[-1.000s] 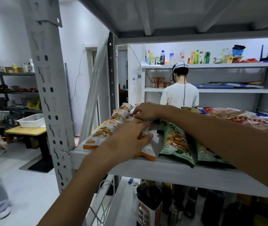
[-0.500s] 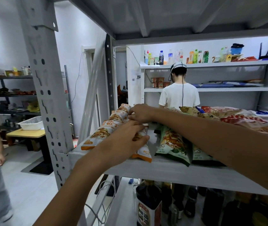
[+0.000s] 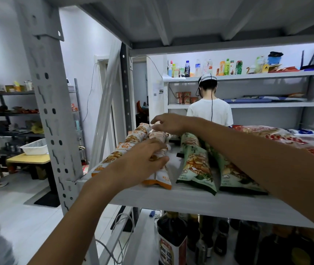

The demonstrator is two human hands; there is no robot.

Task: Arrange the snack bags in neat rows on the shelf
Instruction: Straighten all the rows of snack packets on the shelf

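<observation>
The orange snack bags (image 3: 121,153) lie at the left end of the shelf (image 3: 190,203), tips at its front edge, with a small gap beside the green bags (image 3: 196,165). The left hand (image 3: 140,165) grips one. The right hand (image 3: 168,124), fingers spread, touches their far ends.

Snack bags (image 3: 196,163) lie on the shelf (image 3: 190,203); bottles (image 3: 171,241) stand beneath.

Your near shelf (image 3: 190,201) edge open, steel post (image 3: 47,104) walling your left, orange bags (image 3: 133,139) and green bags (image 3: 196,165) packing the board, thin bare strip between them, red bags (image 3: 278,134) piled far right, upper shelf (image 3: 190,20) capping your reach
</observation>
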